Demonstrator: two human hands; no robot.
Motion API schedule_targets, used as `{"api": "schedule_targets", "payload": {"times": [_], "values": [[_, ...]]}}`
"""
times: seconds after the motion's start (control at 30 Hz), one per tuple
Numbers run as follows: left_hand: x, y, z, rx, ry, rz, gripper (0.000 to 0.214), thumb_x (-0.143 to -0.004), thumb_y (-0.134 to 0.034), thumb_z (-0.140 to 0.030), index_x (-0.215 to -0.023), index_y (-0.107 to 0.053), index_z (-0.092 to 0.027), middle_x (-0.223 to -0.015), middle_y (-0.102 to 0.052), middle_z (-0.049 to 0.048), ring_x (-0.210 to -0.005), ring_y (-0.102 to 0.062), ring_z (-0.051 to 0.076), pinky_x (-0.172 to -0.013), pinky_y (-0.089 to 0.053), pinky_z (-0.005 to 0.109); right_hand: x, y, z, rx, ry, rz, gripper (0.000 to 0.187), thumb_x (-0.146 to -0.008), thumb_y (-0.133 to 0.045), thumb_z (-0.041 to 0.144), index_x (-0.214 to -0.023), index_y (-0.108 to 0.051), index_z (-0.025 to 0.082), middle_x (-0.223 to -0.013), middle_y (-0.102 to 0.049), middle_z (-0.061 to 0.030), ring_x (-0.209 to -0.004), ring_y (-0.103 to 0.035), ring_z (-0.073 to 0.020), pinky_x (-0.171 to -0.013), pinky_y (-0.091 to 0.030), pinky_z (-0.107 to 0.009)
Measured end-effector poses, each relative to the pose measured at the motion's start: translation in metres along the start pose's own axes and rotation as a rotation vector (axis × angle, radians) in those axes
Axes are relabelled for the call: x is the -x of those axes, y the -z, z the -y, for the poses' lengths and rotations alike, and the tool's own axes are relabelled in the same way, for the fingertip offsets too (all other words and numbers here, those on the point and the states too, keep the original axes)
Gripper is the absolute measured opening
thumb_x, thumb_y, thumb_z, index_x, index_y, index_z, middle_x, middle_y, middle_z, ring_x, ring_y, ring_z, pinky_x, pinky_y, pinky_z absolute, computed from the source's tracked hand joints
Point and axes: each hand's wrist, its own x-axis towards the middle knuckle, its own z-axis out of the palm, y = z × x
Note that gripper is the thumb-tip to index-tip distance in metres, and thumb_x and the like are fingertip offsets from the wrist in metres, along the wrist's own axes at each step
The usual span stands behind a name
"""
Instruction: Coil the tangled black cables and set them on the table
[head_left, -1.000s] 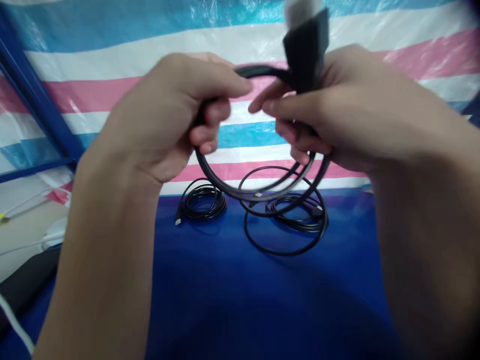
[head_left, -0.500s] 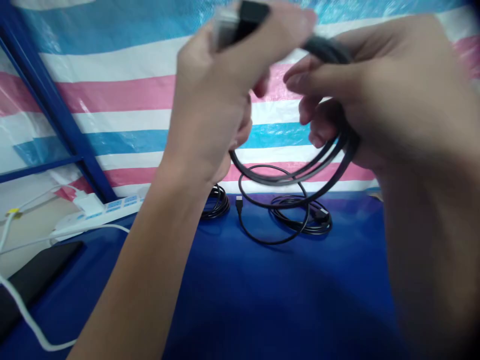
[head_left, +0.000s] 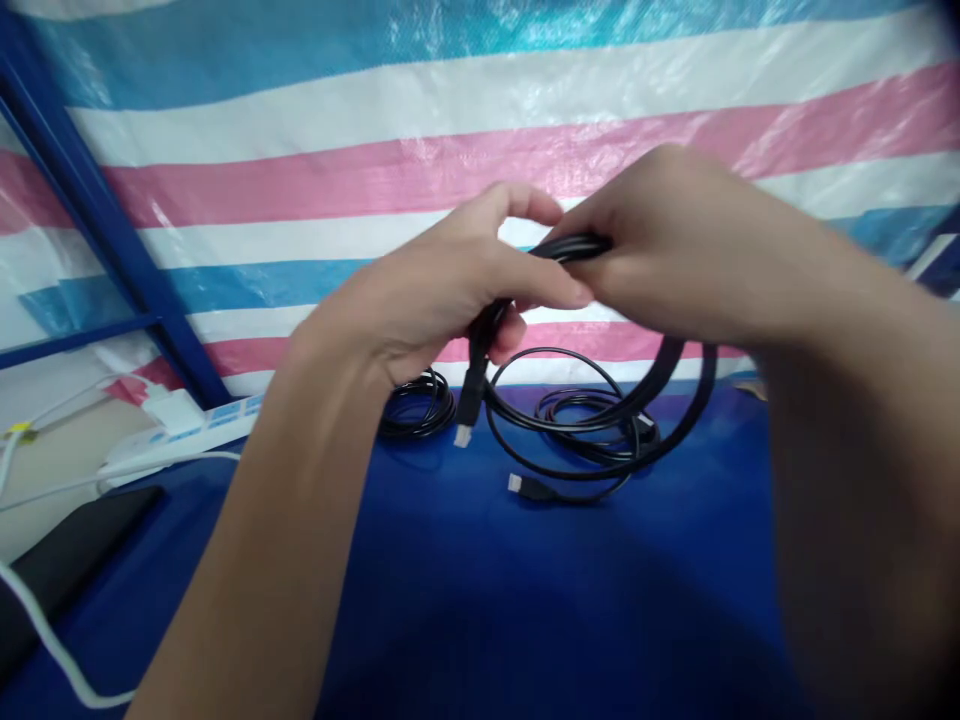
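Both hands hold a black USB cable (head_left: 577, 246) gathered in loops above the blue table. My left hand (head_left: 480, 255) is closed around the loops, and a plug (head_left: 472, 395) with a light metal tip hangs below its fingers. My right hand (head_left: 667, 250) grips the bundle just to the right, its fingertips mostly hidden. The loops droop beneath both hands. A second plug (head_left: 531, 487) is low over or on the table, at the end of a trailing length of cable; I cannot tell if it touches.
Two coiled black cables lie at the back of the blue table (head_left: 570, 620), a left coil (head_left: 420, 405) and a right coil (head_left: 592, 400). On the left are a white power strip (head_left: 202, 430), a black flat object (head_left: 82, 545) and white cords. A striped sheet (head_left: 300, 190) hangs behind.
Both hands have come down and closer together with the cable loops. The plug by my left hand has swung from the top to below. The trailing plug has shifted down and right.
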Motion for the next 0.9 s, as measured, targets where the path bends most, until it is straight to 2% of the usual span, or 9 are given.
{"api": "schedule_targets", "payload": {"times": [0.1,0.2,0.27,0.33,0.43,0.57,0.67,0.77,0.9], "values": [[-0.005,-0.004,-0.002,-0.020,-0.030,-0.163,0.022,-0.070,-0.052,0.005,-0.064,-0.050,-0.015,-0.049,-0.033,-0.0072,-0.032,-0.026,-0.002,-0.032,-0.014,0.010,0.000,-0.006,0.007,0.189,0.076,0.001,0.037,-0.071,-0.061,-0.002,-0.043,-0.043,0.015,-0.042,-0.030,0.0037,-0.043,-0.025,-0.0057,-0.043,-0.013,-0.026],[-0.006,0.000,-0.007,0.053,-0.203,-0.317,0.037,-0.068,-0.051,0.005,-0.051,-0.030,-0.019,-0.047,-0.019,-0.0077,-0.034,-0.015,-0.001,-0.031,-0.008,0.016,0.001,-0.006,0.007,-0.154,0.032,-0.064,0.025,-0.080,-0.059,0.012,-0.057,-0.055,0.018,-0.049,-0.044,0.0009,-0.043,-0.037,-0.0095,-0.039,-0.022,-0.026],[-0.005,0.003,-0.009,0.115,-0.267,-0.390,0.041,-0.070,-0.051,0.004,-0.051,-0.024,-0.020,-0.047,-0.015,-0.0076,-0.036,-0.012,0.001,-0.032,-0.010,0.018,0.000,-0.006,0.004,-0.443,-0.046,-0.072,0.016,-0.085,-0.058,0.021,-0.070,-0.062,0.019,-0.051,-0.043,0.0010,-0.044,-0.039,-0.0106,-0.038,-0.028,-0.026],[-0.004,0.004,-0.009,0.124,-0.244,-0.371,0.040,-0.073,-0.050,0.002,-0.051,-0.025,-0.019,-0.048,-0.015,-0.0071,-0.038,-0.014,0.001,-0.033,-0.014,0.017,-0.002,-0.007,0.001,-0.557,-0.147,-0.082,0.013,-0.087,-0.057,0.027,-0.079,-0.065,0.019,-0.049,-0.037,0.0029,-0.040,-0.036,-0.0100,-0.037,-0.028,-0.025],[-0.004,0.003,-0.004,-0.017,-0.145,-0.267,0.033,-0.072,-0.058,-0.002,-0.052,-0.037,-0.018,-0.047,-0.029,-0.0063,-0.037,-0.026,0.002,-0.034,-0.022,0.017,-0.002,-0.010,0.001,-0.261,-0.196,-0.101,0.017,-0.084,-0.060,0.027,-0.070,-0.065,0.019,-0.042,-0.034,0.0042,-0.033,-0.031,-0.0087,-0.033,-0.020,-0.024],[-0.006,-0.003,0.004,-0.250,-0.060,-0.245,0.017,-0.067,-0.060,0.002,-0.068,-0.057,-0.015,-0.050,-0.039,-0.0066,-0.035,-0.031,-0.001,-0.036,-0.013,0.011,0.002,-0.012,0.006,0.055,-0.107,0.100,0.035,-0.073,-0.065,0.007,-0.045,-0.046,0.016,-0.036,-0.030,0.0056,-0.029,-0.019,-0.0034,-0.031,-0.009,-0.022],[-0.009,-0.004,0.005,-0.151,0.021,-0.230,0.019,-0.073,-0.050,0.004,-0.064,-0.053,-0.013,-0.050,-0.030,-0.0076,-0.033,-0.024,-0.004,-0.039,-0.006,0.009,0.005,-0.008,0.007,0.050,-0.039,0.144,0.038,-0.074,-0.060,0.003,-0.043,-0.042,0.016,-0.035,-0.030,0.0048,-0.030,-0.019,-0.0036,-0.029,-0.010,-0.022],[-0.011,0.001,0.002,0.029,-0.019,-0.299,0.034,-0.068,-0.053,0.002,-0.052,-0.031,-0.019,-0.045,-0.021,-0.0077,-0.034,-0.014,-0.002,-0.033,-0.004,0.015,0.005,0.000,0.004,-0.048,0.028,0.089,0.033,-0.082,-0.059,0.015,-0.050,-0.051,0.016,-0.041,-0.044,0.0011,-0.035,-0.037,-0.0076,-0.029,-0.021,-0.021],[-0.012,0.009,0.000,0.361,-0.102,-0.461,0.044,-0.068,-0.058,0.002,-0.056,-0.022,-0.021,-0.045,-0.014,-0.0077,-0.037,-0.008,0.001,-0.029,-0.009,0.019,0.002,0.005,0.003,-0.553,-0.005,0.025,0.011,-0.083,-0.063,0.017,-0.072,-0.061,0.016,-0.065,-0.059,-0.0039,-0.057,-0.055,-0.0140,-0.043,-0.041,-0.022]]}}
